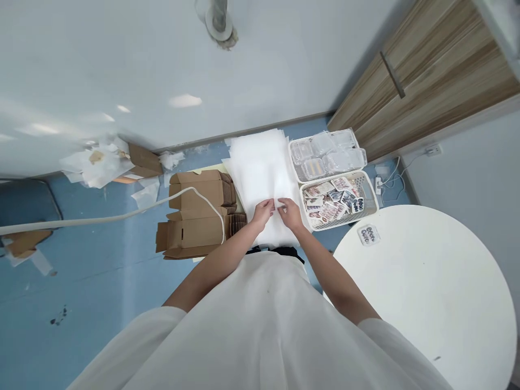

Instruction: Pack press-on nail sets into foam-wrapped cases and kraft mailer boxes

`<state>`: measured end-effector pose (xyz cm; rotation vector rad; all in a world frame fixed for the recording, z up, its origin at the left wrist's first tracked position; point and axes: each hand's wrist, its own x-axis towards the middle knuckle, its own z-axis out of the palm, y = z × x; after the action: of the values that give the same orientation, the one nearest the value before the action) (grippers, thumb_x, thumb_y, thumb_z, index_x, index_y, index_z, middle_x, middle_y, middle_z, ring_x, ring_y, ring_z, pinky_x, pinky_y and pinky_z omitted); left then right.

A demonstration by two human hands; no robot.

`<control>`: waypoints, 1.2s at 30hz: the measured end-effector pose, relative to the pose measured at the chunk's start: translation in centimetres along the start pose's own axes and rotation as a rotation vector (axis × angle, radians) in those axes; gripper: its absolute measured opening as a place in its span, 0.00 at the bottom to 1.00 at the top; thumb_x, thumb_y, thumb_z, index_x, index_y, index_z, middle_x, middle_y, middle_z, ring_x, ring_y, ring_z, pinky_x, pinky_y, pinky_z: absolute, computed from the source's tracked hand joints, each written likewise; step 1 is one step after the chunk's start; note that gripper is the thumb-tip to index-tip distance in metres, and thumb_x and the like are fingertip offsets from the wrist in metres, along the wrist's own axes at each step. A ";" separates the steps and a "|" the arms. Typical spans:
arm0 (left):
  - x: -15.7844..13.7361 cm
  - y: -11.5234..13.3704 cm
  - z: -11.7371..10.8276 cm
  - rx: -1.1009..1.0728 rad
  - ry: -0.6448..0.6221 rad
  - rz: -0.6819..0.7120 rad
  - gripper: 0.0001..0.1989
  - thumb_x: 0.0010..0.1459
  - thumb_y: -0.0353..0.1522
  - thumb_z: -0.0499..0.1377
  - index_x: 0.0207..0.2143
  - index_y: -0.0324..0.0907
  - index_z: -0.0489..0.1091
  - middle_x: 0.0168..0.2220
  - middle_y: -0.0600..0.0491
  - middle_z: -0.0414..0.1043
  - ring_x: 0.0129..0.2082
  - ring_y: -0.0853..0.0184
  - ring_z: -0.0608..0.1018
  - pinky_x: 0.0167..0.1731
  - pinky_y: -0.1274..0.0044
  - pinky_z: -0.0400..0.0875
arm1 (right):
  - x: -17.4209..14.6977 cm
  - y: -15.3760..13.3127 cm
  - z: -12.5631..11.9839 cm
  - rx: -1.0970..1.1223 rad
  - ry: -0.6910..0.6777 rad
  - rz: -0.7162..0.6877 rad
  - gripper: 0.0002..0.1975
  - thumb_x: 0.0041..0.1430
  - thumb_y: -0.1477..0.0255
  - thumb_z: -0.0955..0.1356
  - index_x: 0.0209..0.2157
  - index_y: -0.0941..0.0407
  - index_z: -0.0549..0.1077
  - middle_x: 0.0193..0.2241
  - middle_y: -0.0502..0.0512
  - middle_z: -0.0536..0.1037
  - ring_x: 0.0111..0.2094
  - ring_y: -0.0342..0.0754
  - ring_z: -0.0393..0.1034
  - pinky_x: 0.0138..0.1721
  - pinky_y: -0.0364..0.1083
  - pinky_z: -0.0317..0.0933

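Note:
A stack of thin white foam sheets lies in front of me, its edges uneven and a crease running down the top sheet. Over its near part my left hand is closed, fingertips pressed together. Whatever they pinch is too small to make out. Close beside it, my right hand has thumb and forefinger bent and slightly apart, pointing toward the left hand. Nothing shows clearly between them, and the foam lies right beneath both hands.
Brown cardboard boxes lie left of the foam, crossed by a pale cable. On the right, one basket holds clear plastic boxes; another holds printed cards. A round white table bears a small clear pack.

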<state>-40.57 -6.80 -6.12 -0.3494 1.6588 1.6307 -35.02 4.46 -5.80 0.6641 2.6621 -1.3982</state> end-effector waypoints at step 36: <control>-8.9 -7.3 14.4 0.523 -0.563 0.393 0.30 0.51 0.30 0.57 0.56 0.38 0.52 0.28 0.54 0.69 0.25 0.71 0.72 0.28 0.78 0.67 | -30.6 8.1 -9.5 -0.078 1.004 0.292 0.17 0.57 0.73 0.58 0.46 0.54 0.70 0.39 0.57 0.73 0.32 0.45 0.67 0.37 0.49 0.65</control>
<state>-25.05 2.89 -3.78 0.6747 1.6757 1.3085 -2.74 5.53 1.13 2.0881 2.9913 -1.0089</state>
